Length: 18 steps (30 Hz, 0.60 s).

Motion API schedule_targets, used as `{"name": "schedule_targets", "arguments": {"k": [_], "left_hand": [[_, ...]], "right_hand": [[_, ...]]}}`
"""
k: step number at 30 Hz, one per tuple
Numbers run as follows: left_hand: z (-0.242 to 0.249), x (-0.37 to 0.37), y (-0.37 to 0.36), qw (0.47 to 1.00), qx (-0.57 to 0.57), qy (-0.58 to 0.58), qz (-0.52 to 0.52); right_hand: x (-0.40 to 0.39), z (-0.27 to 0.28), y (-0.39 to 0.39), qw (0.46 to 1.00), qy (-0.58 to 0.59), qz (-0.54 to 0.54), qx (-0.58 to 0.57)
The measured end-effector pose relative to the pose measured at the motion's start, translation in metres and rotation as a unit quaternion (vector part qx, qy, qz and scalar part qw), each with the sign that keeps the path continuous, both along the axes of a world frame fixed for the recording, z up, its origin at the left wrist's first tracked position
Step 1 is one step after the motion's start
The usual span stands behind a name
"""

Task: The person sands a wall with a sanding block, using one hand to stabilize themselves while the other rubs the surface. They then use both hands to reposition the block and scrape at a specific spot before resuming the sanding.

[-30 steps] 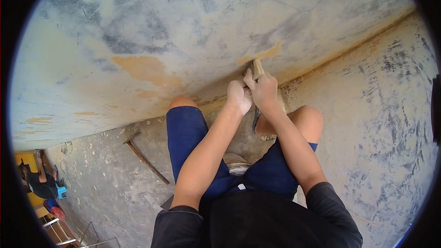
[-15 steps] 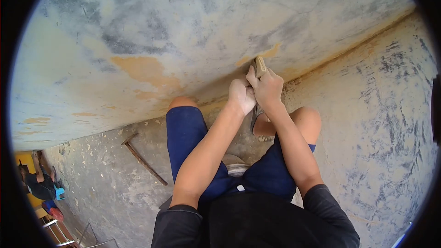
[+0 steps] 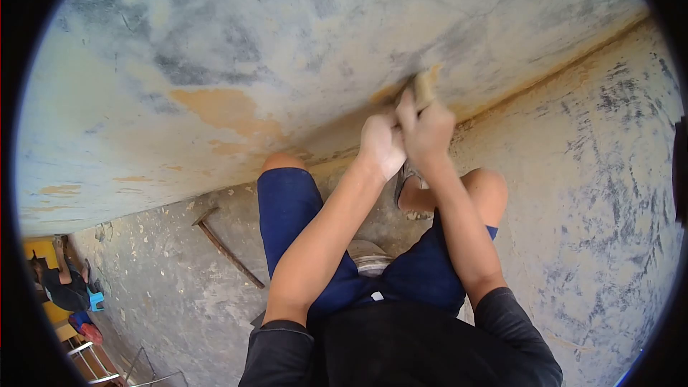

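Hammer [image 3: 228, 249] on the floor [image 3: 165, 279] at left; left hand [image 3: 382, 147] partly curled, its hold unclear; right hand [image 3: 430, 132] closed around a pale, blurred block [image 3: 424, 91] at the far wall [image 3: 358, 21], beside an orange patch [image 3: 435, 71].

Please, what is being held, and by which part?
The right hand holds a pale block by its near end; whether the left hand holds it too cannot be told.

wall [image 3: 301, 21]: ahead | left hand [image 3: 381, 146]: left of right hand [image 3: 430, 131] | tool [image 3: 230, 253]: on floor [image 3: 161, 269], left of legs [image 3: 288, 204]
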<state>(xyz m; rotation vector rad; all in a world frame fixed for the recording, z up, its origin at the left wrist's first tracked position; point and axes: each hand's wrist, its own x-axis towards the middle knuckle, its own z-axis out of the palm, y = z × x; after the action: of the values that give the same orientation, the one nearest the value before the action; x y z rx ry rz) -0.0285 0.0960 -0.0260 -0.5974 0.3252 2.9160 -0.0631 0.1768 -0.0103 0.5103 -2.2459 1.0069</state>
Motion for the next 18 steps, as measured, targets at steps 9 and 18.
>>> {"name": "schedule_targets", "arguments": {"k": [9,18], "left_hand": [[-0.022,0.008,-0.003,0.994,0.005,-0.103,0.037],[0.001,-0.003,0.003,0.999,0.031,0.026,-0.004]], "right_hand": [[0.009,-0.042,-0.006,0.998,0.001,0.053,0.035],[-0.004,0.005,0.004,0.998,0.054,0.026,0.007]]}}
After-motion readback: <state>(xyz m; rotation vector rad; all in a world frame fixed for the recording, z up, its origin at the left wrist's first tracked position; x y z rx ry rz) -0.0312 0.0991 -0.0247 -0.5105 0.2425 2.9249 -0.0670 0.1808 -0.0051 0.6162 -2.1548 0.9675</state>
